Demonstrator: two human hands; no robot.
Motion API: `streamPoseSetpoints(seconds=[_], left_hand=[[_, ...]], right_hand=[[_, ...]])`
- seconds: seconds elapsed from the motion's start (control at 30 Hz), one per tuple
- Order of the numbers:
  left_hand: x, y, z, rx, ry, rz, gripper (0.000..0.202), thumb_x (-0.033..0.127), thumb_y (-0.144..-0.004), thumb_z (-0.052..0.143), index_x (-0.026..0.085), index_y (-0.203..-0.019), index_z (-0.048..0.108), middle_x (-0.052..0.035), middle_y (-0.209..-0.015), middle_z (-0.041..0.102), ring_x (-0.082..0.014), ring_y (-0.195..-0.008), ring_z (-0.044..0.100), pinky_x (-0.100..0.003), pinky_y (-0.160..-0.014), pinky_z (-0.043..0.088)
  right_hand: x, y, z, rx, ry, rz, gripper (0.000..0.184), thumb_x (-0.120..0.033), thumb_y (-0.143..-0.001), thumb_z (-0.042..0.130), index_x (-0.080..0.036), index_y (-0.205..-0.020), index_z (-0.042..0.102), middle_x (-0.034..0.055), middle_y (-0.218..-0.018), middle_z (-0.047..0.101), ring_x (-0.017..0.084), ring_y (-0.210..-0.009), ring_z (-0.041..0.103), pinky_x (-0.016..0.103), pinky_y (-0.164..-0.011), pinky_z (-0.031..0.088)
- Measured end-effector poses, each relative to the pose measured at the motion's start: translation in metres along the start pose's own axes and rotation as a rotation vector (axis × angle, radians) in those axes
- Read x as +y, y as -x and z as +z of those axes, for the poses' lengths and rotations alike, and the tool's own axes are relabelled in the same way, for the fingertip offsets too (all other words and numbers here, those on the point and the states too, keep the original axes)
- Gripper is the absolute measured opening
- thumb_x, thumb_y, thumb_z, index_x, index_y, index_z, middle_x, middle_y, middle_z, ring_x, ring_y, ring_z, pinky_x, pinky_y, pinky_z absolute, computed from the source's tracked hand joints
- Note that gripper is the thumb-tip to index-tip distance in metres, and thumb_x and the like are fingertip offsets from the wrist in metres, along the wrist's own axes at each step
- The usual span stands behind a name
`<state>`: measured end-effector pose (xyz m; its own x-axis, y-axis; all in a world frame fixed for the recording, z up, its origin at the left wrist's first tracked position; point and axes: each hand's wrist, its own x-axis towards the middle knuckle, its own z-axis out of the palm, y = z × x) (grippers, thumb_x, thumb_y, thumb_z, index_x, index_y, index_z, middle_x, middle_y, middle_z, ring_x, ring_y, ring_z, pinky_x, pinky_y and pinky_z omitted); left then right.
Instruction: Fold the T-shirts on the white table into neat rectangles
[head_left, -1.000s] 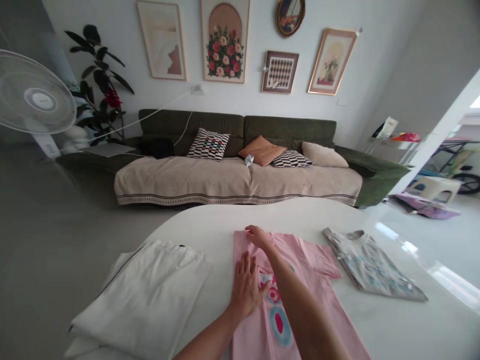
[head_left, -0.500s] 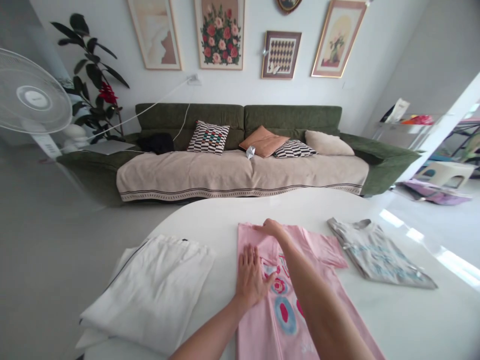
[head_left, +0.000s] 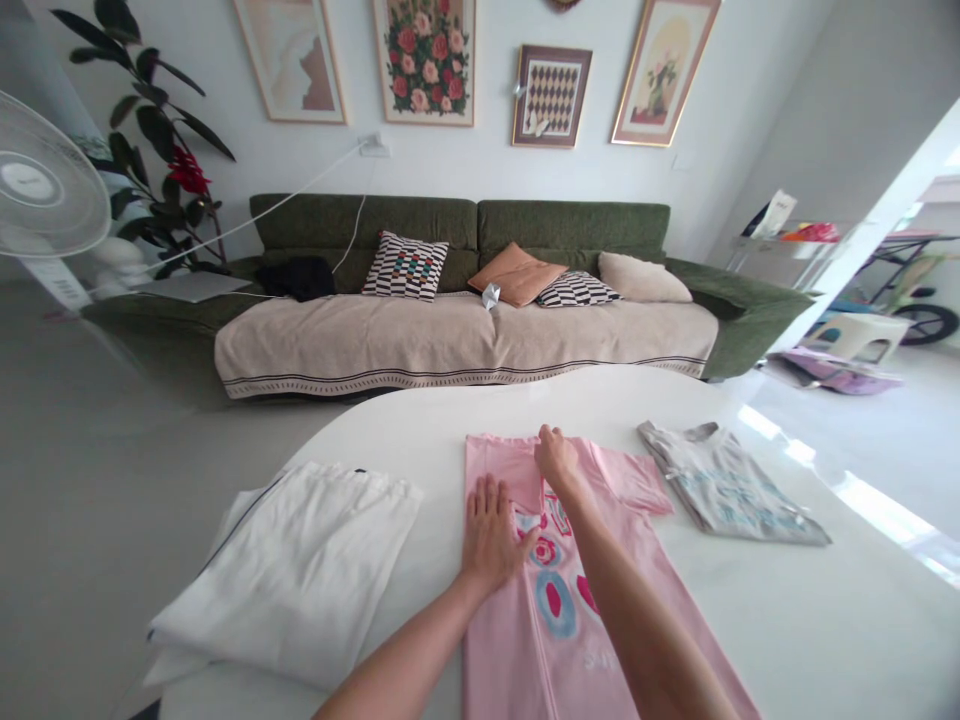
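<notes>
Pink shirt point(head_left: 502, 650) lay flat on the white counter point(head_left: 420, 425) and looked thin, floppy and light, so probably best grabbed at the shoulders or hem. Left hand point(head_left: 491, 535) was spread flat on it, right hand point(head_left: 556, 460) curled at the neckline, couldn't tell if it was pinching

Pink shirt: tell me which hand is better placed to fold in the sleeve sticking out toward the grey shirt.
Probably the right. The right hand rests near the collar of the pink shirt, next to that spread sleeve; the left hand lies flat on the opposite, folded edge, pinning it.
</notes>
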<state>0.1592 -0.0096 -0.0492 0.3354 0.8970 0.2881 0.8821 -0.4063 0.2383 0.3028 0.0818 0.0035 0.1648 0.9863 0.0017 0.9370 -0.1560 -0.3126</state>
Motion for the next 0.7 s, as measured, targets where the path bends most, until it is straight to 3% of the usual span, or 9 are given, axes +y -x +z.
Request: streamPoseSetpoints(seconds=[0.07,0.13,0.23,0.3,0.4,0.57,0.63,0.7], left_hand=[[-0.001,-0.001,0.003,0.012,0.011,0.0,0.082,0.065,-0.077,0.032,0.008,-0.136,0.026,-0.0175,-0.142,0.022,-0.0293,-0.132,0.012,-0.044,-0.105,0.017],[-0.002,-0.001,0.004,0.019,0.023,-0.005,0.083,0.066,-0.076,0.032,0.008,-0.135,0.027,-0.0177,-0.142,0.023,-0.0298,-0.132,0.012,-0.044,-0.106,0.017],[-0.002,-0.001,0.003,0.013,0.05,0.003,0.078,0.066,-0.075,0.035,0.016,-0.135,0.03,-0.0141,-0.142,0.026,-0.0296,-0.132,0.014,-0.044,-0.106,0.017],[-0.002,0.0,0.0,0.012,0.069,0.015,0.071,0.064,-0.076,0.038,0.024,-0.133,0.034,-0.0092,-0.142,0.026,-0.0292,-0.132,0.015,-0.045,-0.105,0.017],[-0.002,0.0,-0.003,0.02,0.087,0.025,0.063,0.062,-0.076,0.04,0.03,-0.13,0.038,-0.004,-0.144,0.024,-0.0303,-0.131,0.016,-0.047,-0.105,0.018],[0.0,-0.001,-0.007,0.001,0.101,0.027,0.06,0.06,-0.076,0.043,0.034,-0.13,0.038,-0.0019,-0.144,0.022,-0.0317,-0.131,0.016,-0.047,-0.105,0.018],[0.001,-0.001,-0.01,-0.024,0.106,0.026,0.059,0.058,-0.077,0.044,0.035,-0.13,0.036,-0.0013,-0.144,0.022,-0.0321,-0.131,0.016,-0.048,-0.104,0.017],[0.002,-0.001,-0.013,-0.047,0.11,0.027,0.056,0.055,-0.078,0.044,0.038,-0.13,0.034,0.0007,-0.144,0.024,-0.0321,-0.131,0.015,-0.05,-0.104,0.017]], right_hand=[[-0.008,0.017,0.006,0.026,0.018,-0.112,0.037,-0.024,-0.089,0.031,-0.015,-0.121,0.047,0.0162,-0.125,0.047,0.023,-0.115,0.044,0.035,-0.09,0.034],[-0.011,0.034,0.016,0.003,0.028,-0.234,0.037,-0.031,-0.088,0.034,-0.025,-0.124,0.045,0.0065,-0.134,0.041,0.019,-0.124,0.033,0.034,-0.098,0.026],[0.002,0.051,0.028,-0.017,0.048,-0.263,0.042,-0.038,-0.088,0.033,-0.032,-0.13,0.036,0.0014,-0.139,0.034,0.02,-0.129,0.023,0.044,-0.101,0.019],[0.023,0.055,0.026,0.025,0.053,-0.17,0.044,-0.038,-0.087,0.034,-0.032,-0.131,0.034,0.0017,-0.14,0.033,0.021,-0.129,0.022,0.047,-0.1,0.019],[0.064,0.059,0.008,0.119,0.046,0.017,0.042,-0.031,-0.083,0.039,-0.027,-0.125,0.043,0.0037,-0.136,0.038,0.02,-0.124,0.033,0.039,-0.098,0.025],[0.141,0.082,-0.03,0.272,0.013,0.437,0.052,-0.036,-0.082,0.033,0.002,-0.113,0.05,0.0303,-0.109,0.053,0.034,-0.104,0.05,0.046,-0.083,0.036],[0.162,0.09,-0.035,0.263,-0.041,0.526,0.05,-0.042,-0.077,0.04,0.0,-0.098,0.059,0.0279,-0.089,0.06,0.034,-0.087,0.057,0.043,-0.07,0.041],[0.173,0.093,-0.036,0.242,-0.126,0.529,0.039,-0.043,-0.07,0.048,-0.009,-0.08,0.064,0.0172,-0.069,0.063,0.029,-0.069,0.059,0.036,-0.058,0.042]])
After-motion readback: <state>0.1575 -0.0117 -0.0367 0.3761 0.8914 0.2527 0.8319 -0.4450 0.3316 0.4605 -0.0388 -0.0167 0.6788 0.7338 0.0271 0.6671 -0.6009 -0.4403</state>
